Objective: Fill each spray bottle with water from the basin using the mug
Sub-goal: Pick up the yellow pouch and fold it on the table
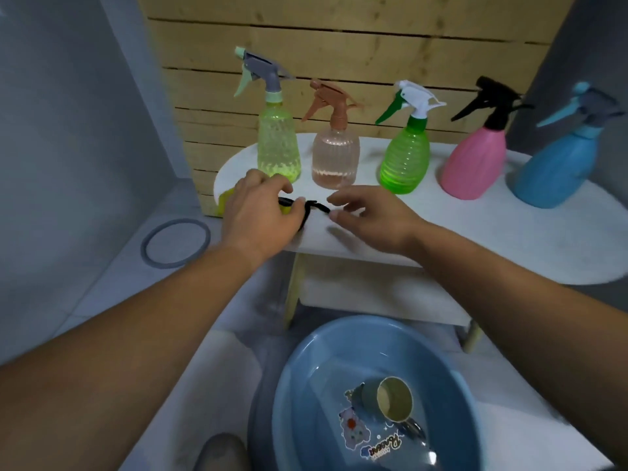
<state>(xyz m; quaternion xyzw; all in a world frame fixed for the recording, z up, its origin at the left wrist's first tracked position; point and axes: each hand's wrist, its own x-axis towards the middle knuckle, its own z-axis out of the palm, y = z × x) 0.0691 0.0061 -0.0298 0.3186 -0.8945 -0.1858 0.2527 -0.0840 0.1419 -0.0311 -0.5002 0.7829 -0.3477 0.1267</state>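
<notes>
**A:** Where are yr hands rn?

**B:** Both out over the white oval table (475, 232). My left hand (261, 215) is at its near-left edge, fingers curled round a yellow plastic spray bottle (223, 202). My hand covers most of it, so only a bit of yellow shows. Its black trigger head (317, 208) pokes out sideways twd my other hand.

**A:** And the other one?

**B:** My right hand (370, 220) is just beside that head. Fingers loosely bent, thumb & forefinger apart, nothing in them. The thumb tip is right at the black end, but can't tell if it's touching.

**A:** Other bottles?

**B:** Five upright in a row at the back, from my left:
- yellow-green see-through bottle (278, 147) w/ a grey-mint trigger
- clear peach ribbed bottle (335, 158) w/ a brown trigger & a little liquid at the bottom
- green ribbed bottle (404, 161) w/ a white trigger
- pink opaque bottle (472, 164) w/ a black trigger
- blue opaque bottle (557, 168), near the table's right end

**A:** Basin? Mug?

**B:** The round blue plastic basin (306, 362) is on the floor below the table, close to me, w/ water in it & stickers on its bottom. The beige-green mug (390, 399) lies on its side in the water, mouth twd me.

**A:** Anything else?

**B:** A grey ring (149, 239) on the floor to my left, & a pale wood slat wall (339, 45) behind the table.
</notes>
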